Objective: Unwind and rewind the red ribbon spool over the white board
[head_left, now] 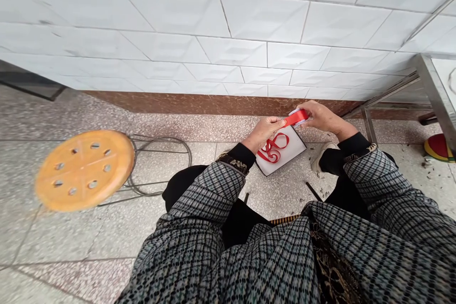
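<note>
Grey checked sleeves (pixel 388 199) with black cuffs fill the near foreground, both forearms angling inward to meet in front of the body. The right hand (pixel 319 118) is the nearer to the roll of red ribbon (pixel 297 117), lying against its right side with the fingers (pixel 307 115) curled closed around it. A white spool rim (pixel 298 124) shows along the roll's near edge. The roll's long axis runs roughly left to right, rising slightly toward the right. A short length of ribbon (pixel 287 121) leads left from the roll to the left hand (pixel 262 134), whose fingers (pixel 278 124) are closed on it in a pinch.

Just below the hands lies a white card (pixel 294 149) with a dark edge, bearing a looped red ribbon figure (pixel 272 148). A white shoe (pixel 320 157) sits to its right. Left stands a round orange stool (pixel 83 170) on wire legs. Farther off are a brown skirting band (pixel 213 104), white wall tiles (pixel 263 19), a metal table frame (pixel 436 90), and a red-and-yellow object (pixel 438 147).
</note>
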`<move>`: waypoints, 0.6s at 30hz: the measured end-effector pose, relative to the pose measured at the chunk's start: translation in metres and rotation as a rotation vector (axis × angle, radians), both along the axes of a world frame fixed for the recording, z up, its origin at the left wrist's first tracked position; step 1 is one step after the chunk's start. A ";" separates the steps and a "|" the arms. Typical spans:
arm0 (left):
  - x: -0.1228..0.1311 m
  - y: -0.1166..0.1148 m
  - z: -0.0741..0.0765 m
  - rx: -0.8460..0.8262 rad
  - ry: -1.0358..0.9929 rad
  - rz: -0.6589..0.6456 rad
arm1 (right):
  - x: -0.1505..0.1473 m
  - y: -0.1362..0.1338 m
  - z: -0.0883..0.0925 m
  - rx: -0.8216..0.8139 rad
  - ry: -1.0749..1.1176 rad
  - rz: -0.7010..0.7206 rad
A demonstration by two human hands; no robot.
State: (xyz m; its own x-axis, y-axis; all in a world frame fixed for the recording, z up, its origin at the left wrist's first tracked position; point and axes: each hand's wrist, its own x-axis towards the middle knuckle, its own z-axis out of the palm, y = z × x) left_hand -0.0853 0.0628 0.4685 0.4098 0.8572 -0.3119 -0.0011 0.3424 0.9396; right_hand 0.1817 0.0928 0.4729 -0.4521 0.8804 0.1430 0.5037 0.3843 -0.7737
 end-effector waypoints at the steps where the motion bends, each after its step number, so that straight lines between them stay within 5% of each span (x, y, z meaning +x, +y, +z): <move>1: -0.001 0.001 0.000 0.026 0.006 -0.003 | 0.004 0.001 -0.002 -0.013 0.009 -0.026; 7: -0.004 0.005 0.008 0.015 0.035 -0.020 | 0.009 0.001 0.001 -0.150 0.132 -0.118; 12: -0.004 0.002 0.022 -0.026 -0.059 -0.022 | 0.003 -0.007 0.017 -0.396 0.360 -0.022; 18: -0.003 0.001 0.025 -0.090 -0.179 -0.023 | -0.006 -0.010 0.019 -0.505 0.570 0.025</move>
